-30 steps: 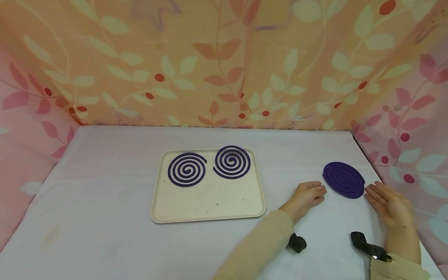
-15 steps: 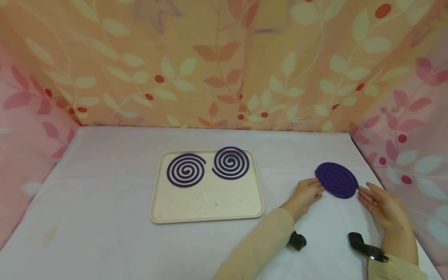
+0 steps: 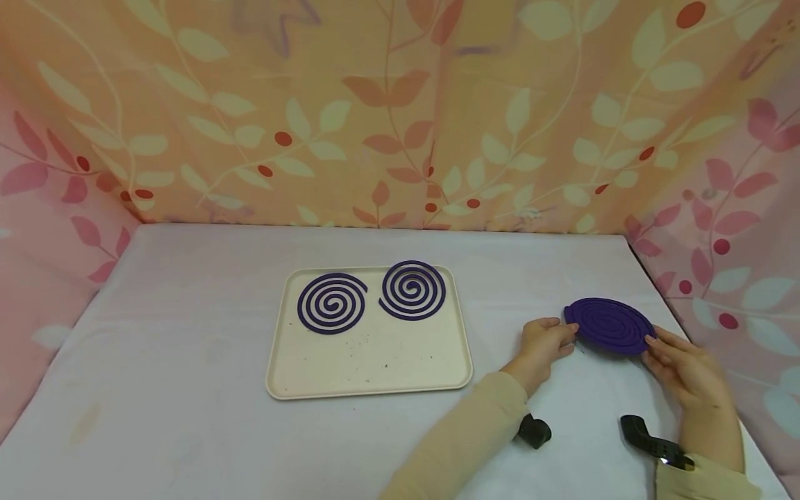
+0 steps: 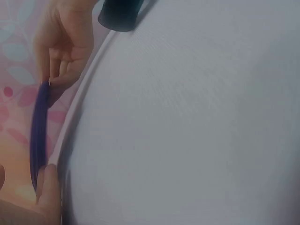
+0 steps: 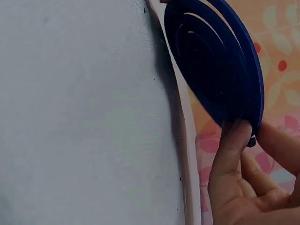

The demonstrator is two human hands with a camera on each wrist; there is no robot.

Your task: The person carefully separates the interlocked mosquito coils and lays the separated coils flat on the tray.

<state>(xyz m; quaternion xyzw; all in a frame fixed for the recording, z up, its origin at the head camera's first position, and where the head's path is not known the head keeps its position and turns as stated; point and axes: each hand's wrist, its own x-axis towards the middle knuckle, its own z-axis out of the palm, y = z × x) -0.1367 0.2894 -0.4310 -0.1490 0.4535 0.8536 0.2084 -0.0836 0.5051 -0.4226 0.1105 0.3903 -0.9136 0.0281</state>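
Note:
A purple mosquito coil disc (image 3: pixel 609 325), wound tight, is held tilted over the right side of the table between both hands. My left hand (image 3: pixel 545 347) pinches its left edge, thumb on top. At the opposite edge my right hand (image 3: pixel 695 368) grips it between thumb and fingers. Seen edge-on in the left wrist view, the coil (image 4: pixel 39 131) spans the two hands. In the right wrist view, a gap shows between rings of the coil (image 5: pixel 211 70). Two looser spiral coils, a left one (image 3: pixel 332 303) and a right one (image 3: pixel 412 290), lie on a cream tray (image 3: pixel 369 387).
A white cloth (image 3: pixel 187 347) covers the table. Dark crumbs dot the tray, and the right coil overlaps its back rim. Black wrist devices (image 3: pixel 653 442) sit at both wrists. Patterned curtains (image 3: pixel 387 111) close off the back and sides.
Both hands have closed in on the disc from either side and now pinch its edges. The disc has shifted slightly and tilted. The tray and its coils have stayed put.

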